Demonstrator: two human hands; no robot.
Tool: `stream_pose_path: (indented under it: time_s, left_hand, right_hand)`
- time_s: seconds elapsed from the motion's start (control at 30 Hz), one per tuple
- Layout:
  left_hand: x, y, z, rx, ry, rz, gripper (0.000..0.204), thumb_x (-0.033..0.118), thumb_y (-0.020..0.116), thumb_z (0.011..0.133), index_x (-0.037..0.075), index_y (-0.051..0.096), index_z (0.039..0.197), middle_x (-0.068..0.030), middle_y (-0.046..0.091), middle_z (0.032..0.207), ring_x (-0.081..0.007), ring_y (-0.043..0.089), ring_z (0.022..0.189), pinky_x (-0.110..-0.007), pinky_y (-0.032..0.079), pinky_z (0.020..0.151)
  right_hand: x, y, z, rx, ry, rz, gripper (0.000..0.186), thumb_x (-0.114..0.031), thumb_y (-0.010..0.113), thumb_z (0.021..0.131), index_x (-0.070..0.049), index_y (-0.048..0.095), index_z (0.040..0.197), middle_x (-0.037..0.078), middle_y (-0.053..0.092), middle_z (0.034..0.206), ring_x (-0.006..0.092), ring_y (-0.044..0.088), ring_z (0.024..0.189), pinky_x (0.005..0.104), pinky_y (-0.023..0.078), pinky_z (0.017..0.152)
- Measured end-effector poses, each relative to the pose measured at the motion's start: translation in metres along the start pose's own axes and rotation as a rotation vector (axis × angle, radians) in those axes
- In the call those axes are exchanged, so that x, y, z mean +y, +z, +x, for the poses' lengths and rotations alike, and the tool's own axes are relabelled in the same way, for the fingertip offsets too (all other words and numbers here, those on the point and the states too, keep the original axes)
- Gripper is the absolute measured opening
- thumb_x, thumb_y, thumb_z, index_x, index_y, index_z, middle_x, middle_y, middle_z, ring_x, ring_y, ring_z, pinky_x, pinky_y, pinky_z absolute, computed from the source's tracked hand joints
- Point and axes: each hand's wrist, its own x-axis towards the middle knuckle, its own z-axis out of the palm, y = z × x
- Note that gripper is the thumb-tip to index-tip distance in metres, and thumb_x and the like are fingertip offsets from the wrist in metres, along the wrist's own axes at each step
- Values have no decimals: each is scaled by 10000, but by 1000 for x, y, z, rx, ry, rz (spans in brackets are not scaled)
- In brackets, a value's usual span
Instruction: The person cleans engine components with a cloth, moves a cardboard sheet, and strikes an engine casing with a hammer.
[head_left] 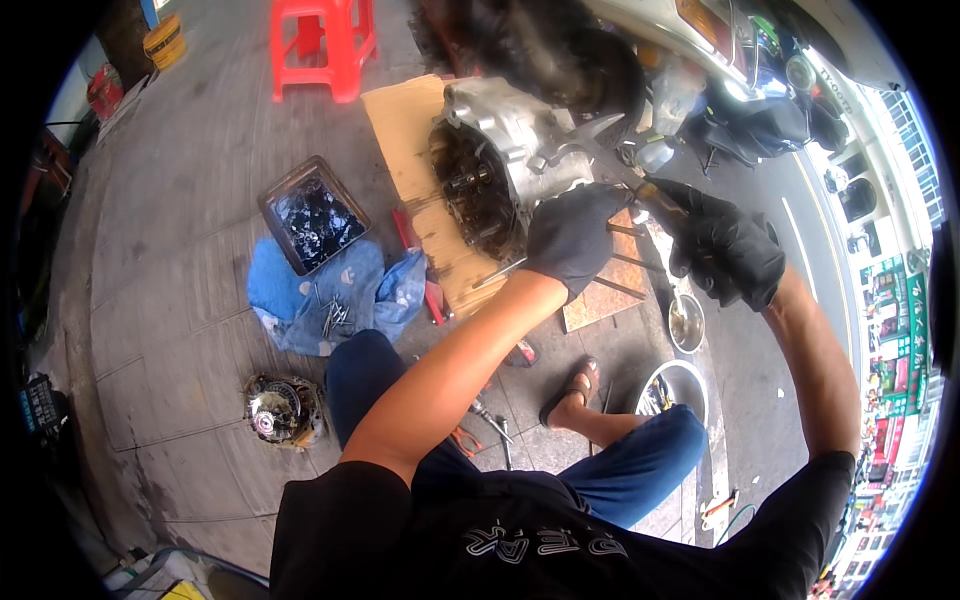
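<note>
A silver metal gearbox housing (515,125) lies with its open side, showing dark oily shafts and gears, facing left. My left hand (572,240), in a black glove, is closed at its near right edge; its fingertips and anything in them are hidden. To the right, my right hand (735,250), also gloved in black, is closed around a hand tool (660,205) with a dark and yellowish handle. The tool's kind cannot be made out. It points toward the housing's right side, close to my left fingers.
Cardboard (405,115) lies under the housing. Left are an oily tray (265,205), a blue cloth (375,285) with several bolts (335,315), and a round metal part (283,410). A red stool (305,75) stands beyond. Bowls (704,385) sit right; a parked vehicle (650,15) is ahead.
</note>
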Motion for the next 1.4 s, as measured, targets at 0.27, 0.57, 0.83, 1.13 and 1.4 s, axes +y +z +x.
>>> stream_pose_path:
  time_s: [0.27,0.57,0.83,1.13,1.4]
  left_hand:
    - [5,0,3,-68,-9,37,384,50,450,792,143,652,1104,-153,642,1013,-339,611,933,-418,487,824]
    - [5,1,4,-86,-9,-54,406,20,446,771,89,626,1128,-156,633,1077,-341,598,987,-409,475,867]
    - [1,7,3,-32,18,-55,388,28,472,770,105,645,1108,-158,640,1038,-335,602,966,-419,474,841]
    - [0,4,0,-5,69,-94,377,19,462,769,80,641,1096,-180,632,1020,-350,599,951,-423,468,843]
    - [2,1,4,-93,60,-34,390,37,442,796,92,618,1140,-185,630,1009,-364,599,940,-433,471,825]
  right_hand:
    - [-7,-24,-1,-12,7,133,523,-176,592,906,-59,401,1378,30,597,736,53,549,505,149,392,360]
    - [-4,-26,-3,78,45,134,538,-194,620,892,-79,417,1377,15,608,724,44,495,420,167,361,325]
    - [-4,-37,1,61,-39,184,556,-166,628,882,-55,410,1382,49,633,918,79,573,553,163,405,378]
    - [-1,-29,7,197,-116,165,596,-282,586,880,-52,385,1392,41,563,653,54,405,353,184,303,298]
    - [3,-42,15,119,-161,197,482,-147,524,930,-106,398,1394,56,626,830,50,552,493,164,380,352]
